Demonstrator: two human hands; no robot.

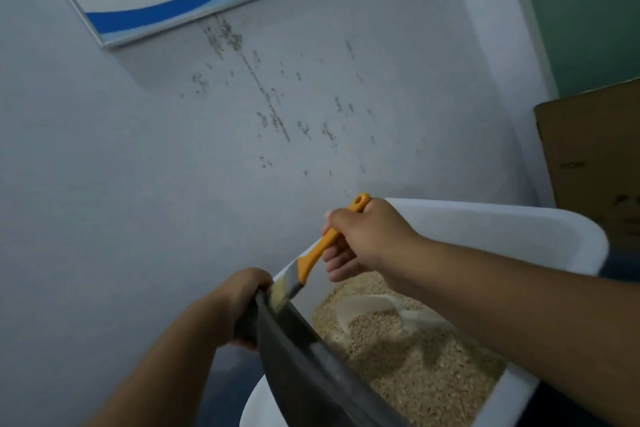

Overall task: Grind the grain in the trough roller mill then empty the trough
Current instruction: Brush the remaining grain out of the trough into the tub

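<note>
The left hand (247, 291) grips the upper end of the dark trough (301, 354), tilted lengthwise down over the grain-filled white bin (485, 229), while the right hand (367, 236), clenching the orange-handled brush (311, 260), sets bristles there.

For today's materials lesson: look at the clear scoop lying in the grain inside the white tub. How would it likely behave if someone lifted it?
The clear scoop looks thin and translucent, so probably light and fairly stiff plastic. It holds a heap of grain, which would likely spill loose if tipped. Its smooth surface may be slippery with grain dust.
</note>
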